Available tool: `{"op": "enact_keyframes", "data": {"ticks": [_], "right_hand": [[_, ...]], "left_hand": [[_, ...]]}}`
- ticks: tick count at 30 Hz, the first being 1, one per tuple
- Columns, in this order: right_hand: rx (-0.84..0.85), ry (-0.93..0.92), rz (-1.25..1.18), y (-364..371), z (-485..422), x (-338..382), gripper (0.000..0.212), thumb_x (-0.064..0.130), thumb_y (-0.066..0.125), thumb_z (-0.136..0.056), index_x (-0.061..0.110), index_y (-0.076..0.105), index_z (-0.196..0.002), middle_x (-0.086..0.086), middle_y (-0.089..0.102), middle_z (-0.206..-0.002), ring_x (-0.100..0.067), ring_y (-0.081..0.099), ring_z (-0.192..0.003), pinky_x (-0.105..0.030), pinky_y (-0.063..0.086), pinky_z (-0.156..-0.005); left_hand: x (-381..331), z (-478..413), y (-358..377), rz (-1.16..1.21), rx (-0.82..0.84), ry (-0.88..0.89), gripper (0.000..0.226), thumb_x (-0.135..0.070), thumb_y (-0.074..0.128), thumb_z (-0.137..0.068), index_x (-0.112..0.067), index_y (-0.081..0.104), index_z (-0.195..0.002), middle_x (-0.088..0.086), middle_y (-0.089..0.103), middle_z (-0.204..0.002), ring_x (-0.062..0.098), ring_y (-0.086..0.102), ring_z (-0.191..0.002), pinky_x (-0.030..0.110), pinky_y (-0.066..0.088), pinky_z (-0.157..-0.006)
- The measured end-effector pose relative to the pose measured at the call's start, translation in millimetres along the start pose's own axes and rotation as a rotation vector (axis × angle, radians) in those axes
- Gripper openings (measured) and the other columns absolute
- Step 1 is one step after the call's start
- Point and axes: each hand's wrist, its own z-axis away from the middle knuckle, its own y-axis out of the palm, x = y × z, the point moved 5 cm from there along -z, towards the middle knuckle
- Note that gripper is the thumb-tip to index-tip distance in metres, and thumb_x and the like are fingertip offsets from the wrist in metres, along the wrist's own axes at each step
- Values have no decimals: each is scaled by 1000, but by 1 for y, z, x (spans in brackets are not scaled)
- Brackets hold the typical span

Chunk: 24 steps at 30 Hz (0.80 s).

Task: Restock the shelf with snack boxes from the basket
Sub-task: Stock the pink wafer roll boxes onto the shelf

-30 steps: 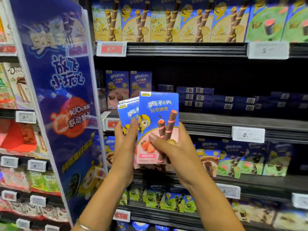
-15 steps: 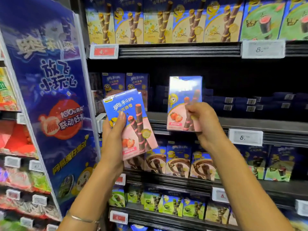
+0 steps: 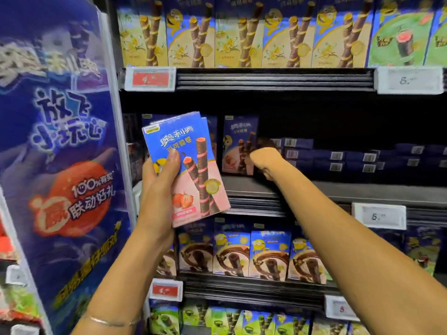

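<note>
My left hand [image 3: 157, 189] grips a small stack of blue-and-pink strawberry snack boxes [image 3: 191, 170], held tilted in front of the shelving. My right hand [image 3: 263, 160] reaches into the middle shelf [image 3: 314, 189] and holds one more strawberry box [image 3: 235, 146], which stands upright near the shelf's left end. Its fingers are wrapped round the box's right edge and partly hidden in the shadow. More boxes of the same kind stand behind the stack. The basket is out of view.
A tall blue promotional panel [image 3: 60, 165] juts out on the left. Dark flat boxes [image 3: 338, 155] lie stacked at the back right of the middle shelf. Yellow boxes [image 3: 242, 32] fill the shelf above, chocolate boxes [image 3: 266, 257] the shelf below.
My right hand split one box off the stack and carried it up and forward onto the middle shelf. My left hand kept the rest, lifting them a little.
</note>
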Motion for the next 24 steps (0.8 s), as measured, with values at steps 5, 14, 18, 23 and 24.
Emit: {"op": "enact_keyframes", "data": {"ticks": [5, 14, 18, 23, 24], "right_hand": [[34, 22, 333, 15, 1, 15, 35, 8, 35, -107, -5, 59, -129, -22, 54, -145, -32, 56, -125, -33, 42, -98], [0, 16, 93, 14, 6, 7, 36, 7, 50, -99, -4, 58, -132, -24, 60, -131, -21, 47, -94, -28, 39, -78], [-137, -147, -288, -7, 50, 15, 22, 21, 54, -101, 6, 63, -116, -10, 68, -113, -21, 61, -95, -28, 45, -71], [222, -281, -509, -10, 126, 22, 54, 64, 58, -87, 24, 65, -121, 6, 73, -119, -11, 68, -114, -38, 54, -95], [240, -319, -493, -10, 136, 24, 53, 62, 61, -86, 25, 64, -123, 8, 73, -118, -10, 69, -112, -37, 56, -94]], "left_hand": [[0, -6, 7, 2, 22, -29, 50, -47, 69, -89, -22, 55, -130, 0, 77, -120, 23, 78, -101, 40, 65, -75], [4, -4, 12, -62, 54, -49, 42, -50, 69, -90, -26, 55, -121, 5, 78, -120, 28, 79, -100, 41, 65, -71], [7, -3, 18, -60, 61, -60, 51, -52, 70, -88, -25, 54, -128, 4, 77, -120, 28, 79, -100, 42, 65, -73], [12, -1, 38, -106, 49, -11, 61, -49, 72, -89, -18, 52, -138, 6, 75, -125, 29, 77, -105, 48, 65, -82], [12, 0, 43, -118, 44, 5, 63, -48, 72, -90, -17, 51, -141, 7, 75, -127, 30, 76, -108, 52, 64, -88]]}}
